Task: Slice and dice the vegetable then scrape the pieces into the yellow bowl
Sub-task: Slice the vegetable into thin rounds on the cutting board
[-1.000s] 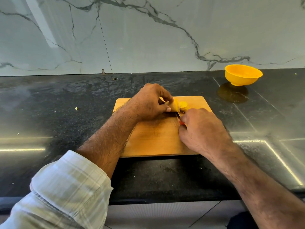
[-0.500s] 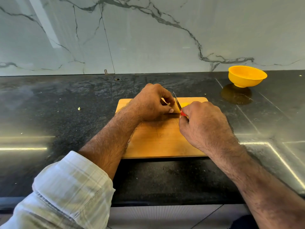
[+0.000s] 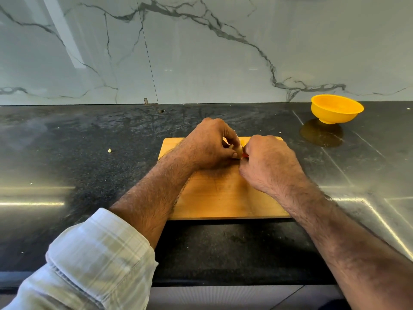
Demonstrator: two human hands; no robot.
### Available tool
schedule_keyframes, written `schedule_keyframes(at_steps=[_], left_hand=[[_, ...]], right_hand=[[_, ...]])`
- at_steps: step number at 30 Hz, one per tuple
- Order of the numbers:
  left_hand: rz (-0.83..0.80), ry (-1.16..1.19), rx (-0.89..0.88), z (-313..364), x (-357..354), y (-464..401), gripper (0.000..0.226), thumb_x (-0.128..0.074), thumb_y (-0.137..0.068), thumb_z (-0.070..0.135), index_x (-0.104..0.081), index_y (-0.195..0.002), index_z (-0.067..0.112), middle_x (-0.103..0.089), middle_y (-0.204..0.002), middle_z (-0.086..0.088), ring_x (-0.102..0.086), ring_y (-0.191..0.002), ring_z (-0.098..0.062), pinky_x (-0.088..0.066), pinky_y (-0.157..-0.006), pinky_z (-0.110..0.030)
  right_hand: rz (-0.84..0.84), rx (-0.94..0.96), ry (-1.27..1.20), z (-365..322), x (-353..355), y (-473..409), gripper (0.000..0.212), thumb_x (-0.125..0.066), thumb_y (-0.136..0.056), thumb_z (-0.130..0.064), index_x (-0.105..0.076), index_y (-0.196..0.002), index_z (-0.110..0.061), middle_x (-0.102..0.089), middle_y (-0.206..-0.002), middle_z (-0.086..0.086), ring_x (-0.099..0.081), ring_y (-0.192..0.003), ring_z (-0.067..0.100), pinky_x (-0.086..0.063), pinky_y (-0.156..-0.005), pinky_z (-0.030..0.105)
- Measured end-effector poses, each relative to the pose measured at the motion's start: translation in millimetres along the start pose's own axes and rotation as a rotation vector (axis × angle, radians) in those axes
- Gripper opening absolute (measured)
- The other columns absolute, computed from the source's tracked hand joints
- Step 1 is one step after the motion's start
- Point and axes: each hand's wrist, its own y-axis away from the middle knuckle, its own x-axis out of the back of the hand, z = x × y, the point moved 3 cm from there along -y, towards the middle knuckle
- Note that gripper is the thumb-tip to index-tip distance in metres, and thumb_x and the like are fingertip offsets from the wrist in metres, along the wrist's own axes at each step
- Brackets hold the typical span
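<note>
Yellow vegetable, mostly hidden, lies near the far edge of the wooden cutting board, pinched under the curled fingers of the left hand. Right hand is closed round a red-handled knife just beside it; the blade is not visible. Board sits on the black bench, towards its front edge. Yellow bowl stands well apart near the bench's far right, by the marble wall. A small scrap lies left of the board.
</note>
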Motion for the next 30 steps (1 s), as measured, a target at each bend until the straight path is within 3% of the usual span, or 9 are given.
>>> schedule_keyframes(at_steps=[5, 10, 15, 21, 30], left_hand=[[-0.002, -0.013, 0.014, -1, -1, -1, 0.019, -0.087, -0.085, 0.03, -0.082, -0.103, 0.028, -0.076, -0.104, 0.012, -0.07, -0.093, -0.004, -0.063, -0.089, -0.036], [-0.001, -0.018, 0.033, -3, 0, -1, 0.021, -0.085, -0.087, 0.03, -0.081, -0.108, 0.029, -0.075, -0.114, 0.01, -0.069, -0.096, -0.005, -0.061, -0.092, -0.036], [-0.029, -0.019, 0.035, -4, 2, 1, 0.023, -0.083, -0.089, 0.029, -0.079, -0.112, 0.032, -0.075, -0.109, 0.011, -0.07, -0.094, -0.004, -0.061, -0.09, -0.033], [-0.019, -0.008, 0.029, -5, 3, 1, 0.02, -0.085, -0.087, 0.03, -0.08, -0.106, 0.028, -0.076, -0.1, 0.01, -0.07, -0.092, -0.004, -0.064, -0.087, -0.033], [-0.031, -0.003, 0.026, -3, 3, 1, 0.021, -0.084, -0.088, 0.028, -0.079, -0.108, 0.028, -0.075, -0.102, 0.009, -0.07, -0.093, -0.005, -0.063, -0.087, -0.03]], right_hand=[[-0.006, -0.01, 0.007, 2, -6, 9, 0.018, -0.066, -0.093, -0.036, -0.056, -0.098, -0.023, -0.054, -0.082, -0.001, -0.06, -0.081, 0.018, -0.057, -0.07, 0.034], [0.004, 0.017, 0.042, 11, -15, 30, 0.024, -0.062, -0.095, -0.039, -0.064, -0.113, -0.024, -0.054, -0.086, -0.004, -0.058, -0.082, 0.017, -0.055, -0.07, 0.034], [0.112, 0.023, 0.029, 21, -14, 40, 0.029, -0.054, -0.097, -0.043, -0.069, -0.117, -0.028, -0.053, -0.081, -0.007, -0.048, -0.067, 0.01, -0.039, -0.054, 0.026], [0.198, 0.037, 0.006, 14, -5, 36, 0.033, -0.049, -0.099, -0.048, -0.068, -0.118, -0.028, -0.063, -0.092, -0.003, -0.061, -0.082, 0.018, -0.058, -0.07, 0.034], [0.097, 0.023, 0.009, 8, -4, 24, 0.031, -0.05, -0.101, -0.045, -0.065, -0.121, -0.028, -0.062, -0.094, -0.001, -0.062, -0.086, 0.017, -0.057, -0.07, 0.032]])
